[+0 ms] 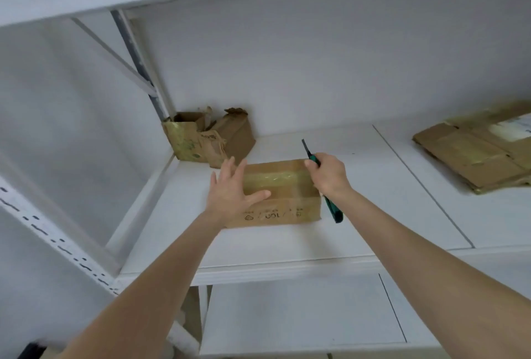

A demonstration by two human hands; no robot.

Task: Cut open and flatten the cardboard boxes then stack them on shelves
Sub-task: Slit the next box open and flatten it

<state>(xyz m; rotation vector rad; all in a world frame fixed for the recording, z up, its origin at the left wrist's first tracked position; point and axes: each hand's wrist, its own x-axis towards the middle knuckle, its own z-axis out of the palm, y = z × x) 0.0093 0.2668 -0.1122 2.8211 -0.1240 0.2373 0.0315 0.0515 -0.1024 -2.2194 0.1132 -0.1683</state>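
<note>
A small brown cardboard box (287,194), taped across its top, lies on the white shelf (373,215). My left hand (230,192) rests on the box's left part with fingers spread and straight. My right hand (327,174) grips a green-handled utility knife (334,212) at the box's right edge. Its dark blade points up and away, above the box's far right corner.
Two torn, opened boxes (209,137) stand in the shelf's back left corner. A pile of flattened cardboard (477,154) lies at the right. A perforated white upright (57,240) runs along the left. A lower shelf (301,315) shows below.
</note>
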